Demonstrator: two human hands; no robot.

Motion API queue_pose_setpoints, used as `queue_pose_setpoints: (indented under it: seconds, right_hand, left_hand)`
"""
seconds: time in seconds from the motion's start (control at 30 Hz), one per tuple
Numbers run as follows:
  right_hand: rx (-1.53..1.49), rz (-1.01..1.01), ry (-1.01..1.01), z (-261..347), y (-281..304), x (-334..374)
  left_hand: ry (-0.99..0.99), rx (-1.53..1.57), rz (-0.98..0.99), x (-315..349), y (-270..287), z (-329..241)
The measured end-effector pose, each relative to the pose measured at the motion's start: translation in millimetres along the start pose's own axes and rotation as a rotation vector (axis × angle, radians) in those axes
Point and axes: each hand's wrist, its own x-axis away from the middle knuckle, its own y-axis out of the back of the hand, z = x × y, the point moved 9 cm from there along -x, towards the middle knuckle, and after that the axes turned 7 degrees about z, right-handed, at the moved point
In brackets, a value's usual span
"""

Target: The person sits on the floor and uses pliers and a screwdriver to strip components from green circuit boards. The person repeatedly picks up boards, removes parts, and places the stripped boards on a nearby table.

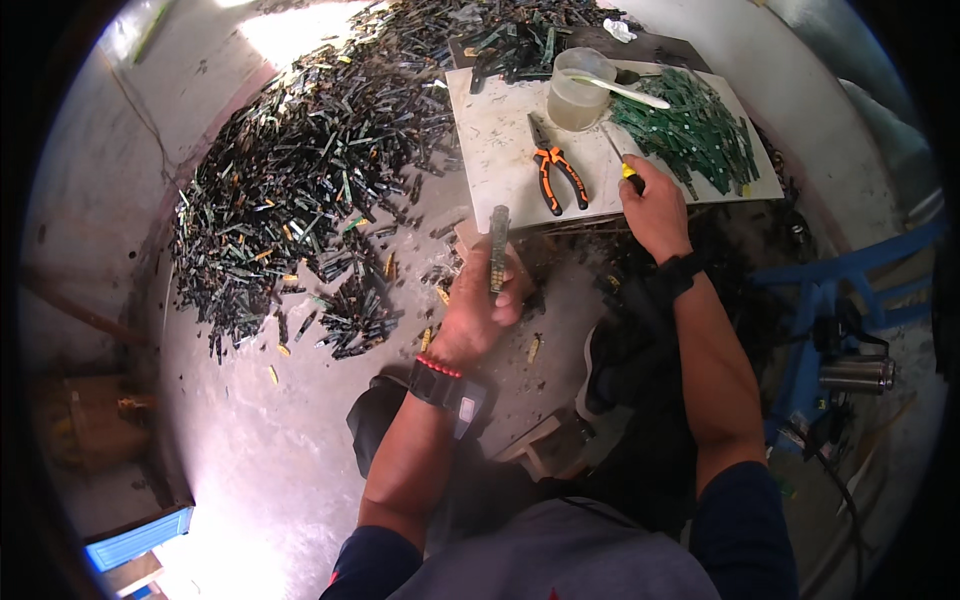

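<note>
My left hand point(474, 310) is closed around a narrow strip point(499, 240), which looks like a thin circuit board and points upward past my fingers. In my right hand point(657, 212) is a screwdriver point(629, 172) with a yellow and black handle. Its thin shaft reaches over a white board point(488, 150), up toward a cloudy plastic cup point(577, 106). Orange and black pliers point(553, 175) lie on that board, left of the screwdriver. A white-handled tool point(632, 95) leans across the cup; its kind is unclear. Right of the cup rests a heap of green strips point(690, 130).
A large pile of dark strips point(310, 170) covers the floor at left and far. More dark strips point(515, 50) lie behind the white board. At right stand a blue plastic chair point(850, 270) and a metal flask point(858, 374). Loose bits lie around my feet.
</note>
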Motion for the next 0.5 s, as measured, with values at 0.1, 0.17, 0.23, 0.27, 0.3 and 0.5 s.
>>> queue_pose_setpoints:
  seconds: [0.1,0.17,0.23,0.27,0.3,0.5]
  right_hand:
    - [0.036,-0.011,-0.021,7.2,-0.8,0.3]
    - [-0.003,-0.041,0.089,28.5,3.5,5.1]
    - [-0.124,-0.077,0.314,64.7,9.5,17.2]
    - [-0.239,-0.004,0.445,89.0,9.1,27.8]
    - [-0.239,0.058,0.562,105.9,3.6,38.2]
    - [-0.378,0.377,0.658,125.2,-24.7,62.0]
  left_hand:
    - [0.041,-0.028,-0.031,1.1,0.7,1.3]
    - [0.045,-0.027,-0.03,1.4,-1.4,0.8]
    - [0.034,-0.036,-0.02,2.5,-1.9,-1.0]
    - [0.026,-0.048,-0.008,2.0,-2.9,-0.9]
    - [0.018,-0.06,0.005,1.7,-3.9,-0.8]
    - [0.12,0.016,0.089,3.5,-9.7,15.7]
